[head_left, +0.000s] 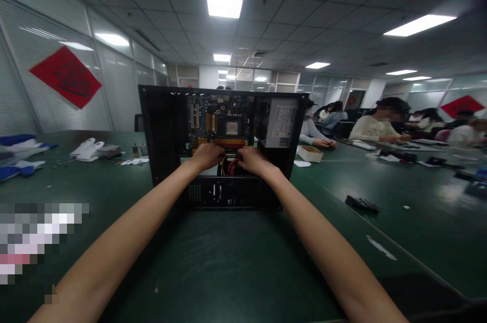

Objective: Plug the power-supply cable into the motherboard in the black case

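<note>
An open black computer case (163, 135) stands on the green table (228, 262) straight ahead, its side off. Inside I see a motherboard (220, 120) and a grey power supply (281, 122). Both my arms reach into the case. My left hand (207, 155) is curled at the lower edge of the motherboard, fingers hidden inside. My right hand (253, 159) is curled beside it, right against a bundle of red cables (232, 167). Whether either hand grips anything is hidden.
White gloves (88, 149) and small parts lie at the left, blue-and-white items (21, 153) at the far left. A cardboard box (310, 153) sits right of the case. Black parts (361, 204) lie on the right table. Several people sit working at the back right.
</note>
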Tool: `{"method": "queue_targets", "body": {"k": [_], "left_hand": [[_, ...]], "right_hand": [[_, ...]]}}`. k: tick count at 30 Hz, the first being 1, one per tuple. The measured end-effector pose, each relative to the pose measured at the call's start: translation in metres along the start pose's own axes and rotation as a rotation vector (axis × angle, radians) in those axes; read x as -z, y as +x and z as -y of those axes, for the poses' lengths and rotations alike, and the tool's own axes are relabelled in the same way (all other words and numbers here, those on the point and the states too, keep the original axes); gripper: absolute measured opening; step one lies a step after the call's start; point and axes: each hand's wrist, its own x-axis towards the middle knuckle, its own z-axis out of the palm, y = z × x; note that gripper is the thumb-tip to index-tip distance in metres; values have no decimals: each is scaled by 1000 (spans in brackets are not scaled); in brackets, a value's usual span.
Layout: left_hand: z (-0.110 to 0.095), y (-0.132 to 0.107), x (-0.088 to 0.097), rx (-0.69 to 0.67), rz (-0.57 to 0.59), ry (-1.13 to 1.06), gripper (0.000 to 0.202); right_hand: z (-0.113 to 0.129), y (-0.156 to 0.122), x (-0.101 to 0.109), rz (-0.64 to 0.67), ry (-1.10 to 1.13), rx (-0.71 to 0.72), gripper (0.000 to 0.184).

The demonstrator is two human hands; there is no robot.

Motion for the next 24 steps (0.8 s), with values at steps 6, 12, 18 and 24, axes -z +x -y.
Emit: {"method": "queue_targets", "body": {"k": [6,12,18,24], "left_hand": [[-5,1,5,-11,33,41,28],[-8,3,6,31,25,29,29],[-7,4,3,23,-22,49,28],[-5,4,0,27,-18,39,27]], "right_hand": [[-1,1,-2,10,-30,-6,21],[-1,2,-1,23,-63,11,18],[2,4,3,28,-90,89,16],[9,17,7,41,-149,225,19]]}}
